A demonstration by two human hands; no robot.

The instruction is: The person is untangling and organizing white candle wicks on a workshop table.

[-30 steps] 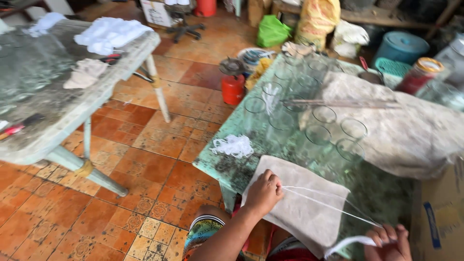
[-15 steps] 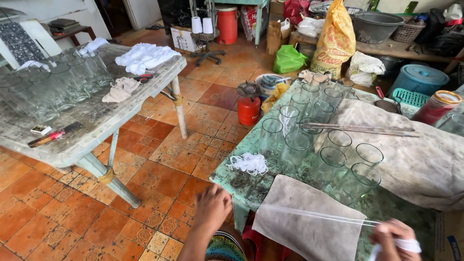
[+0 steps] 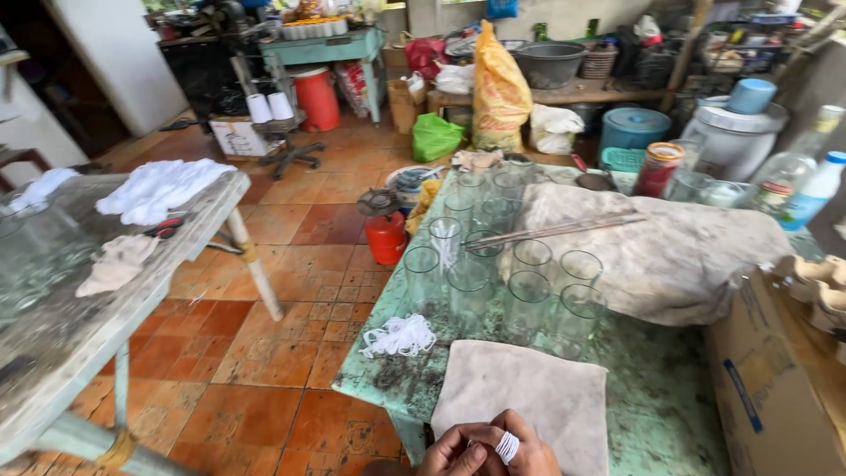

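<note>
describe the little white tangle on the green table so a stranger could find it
On the worn green table, look near its left edge, left of the grey cloth and before the clear glasses. The white string bundle lies there: loose, stringy, the only white heap.

The green table (image 3: 652, 414) has a pale cloth (image 3: 529, 392), a little pile of white string (image 3: 398, 337), many clear glasses (image 3: 493, 282), a big gray cloth (image 3: 670, 247) and a cardboard box (image 3: 775, 388) lying on it.
</note>
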